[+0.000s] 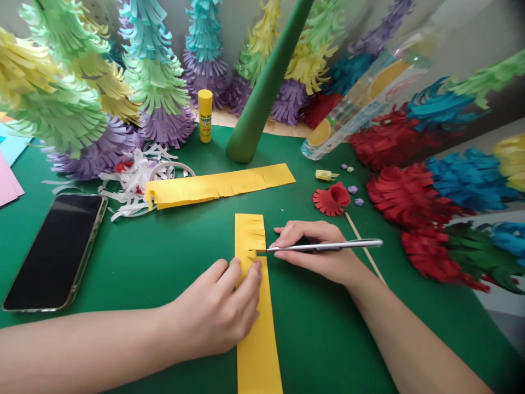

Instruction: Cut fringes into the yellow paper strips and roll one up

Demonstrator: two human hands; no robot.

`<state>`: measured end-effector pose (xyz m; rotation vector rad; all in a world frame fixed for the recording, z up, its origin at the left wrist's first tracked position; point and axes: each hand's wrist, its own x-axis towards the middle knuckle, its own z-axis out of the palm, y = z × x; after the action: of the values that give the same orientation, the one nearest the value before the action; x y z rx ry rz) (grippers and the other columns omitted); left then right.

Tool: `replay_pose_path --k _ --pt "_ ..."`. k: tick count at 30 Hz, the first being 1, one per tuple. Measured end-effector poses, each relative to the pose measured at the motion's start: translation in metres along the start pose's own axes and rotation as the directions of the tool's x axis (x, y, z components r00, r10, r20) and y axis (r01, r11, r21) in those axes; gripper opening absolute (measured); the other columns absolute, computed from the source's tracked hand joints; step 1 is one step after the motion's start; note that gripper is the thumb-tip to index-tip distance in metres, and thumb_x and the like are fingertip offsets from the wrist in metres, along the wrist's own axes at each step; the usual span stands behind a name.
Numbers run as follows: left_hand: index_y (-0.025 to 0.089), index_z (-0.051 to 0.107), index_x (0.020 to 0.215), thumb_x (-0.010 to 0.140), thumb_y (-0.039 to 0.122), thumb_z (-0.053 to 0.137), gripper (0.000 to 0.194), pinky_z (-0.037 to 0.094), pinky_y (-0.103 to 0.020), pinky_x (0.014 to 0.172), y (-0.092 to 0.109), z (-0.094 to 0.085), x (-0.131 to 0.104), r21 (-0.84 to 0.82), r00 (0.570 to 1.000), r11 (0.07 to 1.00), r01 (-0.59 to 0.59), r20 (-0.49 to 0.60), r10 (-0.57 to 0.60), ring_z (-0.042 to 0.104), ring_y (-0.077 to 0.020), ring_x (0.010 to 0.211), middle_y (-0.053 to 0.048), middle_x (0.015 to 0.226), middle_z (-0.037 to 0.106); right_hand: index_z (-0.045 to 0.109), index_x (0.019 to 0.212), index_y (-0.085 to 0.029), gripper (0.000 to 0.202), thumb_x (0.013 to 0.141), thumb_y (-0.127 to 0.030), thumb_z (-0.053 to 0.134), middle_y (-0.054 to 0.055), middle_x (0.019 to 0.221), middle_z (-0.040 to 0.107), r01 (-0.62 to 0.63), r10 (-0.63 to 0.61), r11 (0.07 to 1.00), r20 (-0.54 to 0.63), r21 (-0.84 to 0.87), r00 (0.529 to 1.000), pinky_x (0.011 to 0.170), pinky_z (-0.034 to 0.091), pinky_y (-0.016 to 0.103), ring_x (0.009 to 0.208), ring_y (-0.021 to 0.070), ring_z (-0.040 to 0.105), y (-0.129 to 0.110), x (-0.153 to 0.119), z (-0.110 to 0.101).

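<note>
Yellow strip (259, 350): flat, upper right edge slit.

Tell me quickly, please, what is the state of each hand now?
Left hand: fingers bent, resting on the nearer yellow paper strip; open or closed cannot be told.
Right hand: closed, holding a thin silver tool.

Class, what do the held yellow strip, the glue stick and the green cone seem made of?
Yellow strip: matte paper; it's thin, flat and slit along one edge.
Glue stick: probably smooth plastic, being rigid and cylindrical.
Green cone: perhaps rolled card; softly shaded.
</note>
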<state>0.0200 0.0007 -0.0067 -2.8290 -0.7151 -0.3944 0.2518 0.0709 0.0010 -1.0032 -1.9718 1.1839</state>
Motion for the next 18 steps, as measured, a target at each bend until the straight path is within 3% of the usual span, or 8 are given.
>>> replay_pose_path --k 9,18 --pt "0.004 0.062 0.121 0.093 0.042 0.041 0.051 0.043 -0.042 0.083 0.0003 -0.003 0.001 -0.033 0.995 0.995 0.097 0.019 -0.096 0.057 -0.033 0.105 -0.016 0.131 0.058 0.067 0.073 -0.021 0.008 0.074 -0.022 0.075 0.001 0.074 0.074 -0.023 0.025 0.999 -0.033 0.044 0.999 0.086 0.057 0.037 0.07 0.0162 0.07 -0.0013 -0.0002 0.0023" --pt "0.005 0.067 0.11 0.092 0.035 0.046 0.041 0.046 -0.043 0.082 0.001 -0.0019 0.0013 -0.018 0.997 0.997 0.072 -0.03 -0.072 0.062 -0.0345 0.101 -0.017 0.12 0.063 0.066 0.072 -0.021 0.01 0.073 -0.026 0.075 0.002 0.071 0.074 -0.03 0.032 0.999 -0.082 0.02 0.996 0.082 0.057 0.038 0.069 0.018 0.07 -0.0009 0.0008 0.0056"
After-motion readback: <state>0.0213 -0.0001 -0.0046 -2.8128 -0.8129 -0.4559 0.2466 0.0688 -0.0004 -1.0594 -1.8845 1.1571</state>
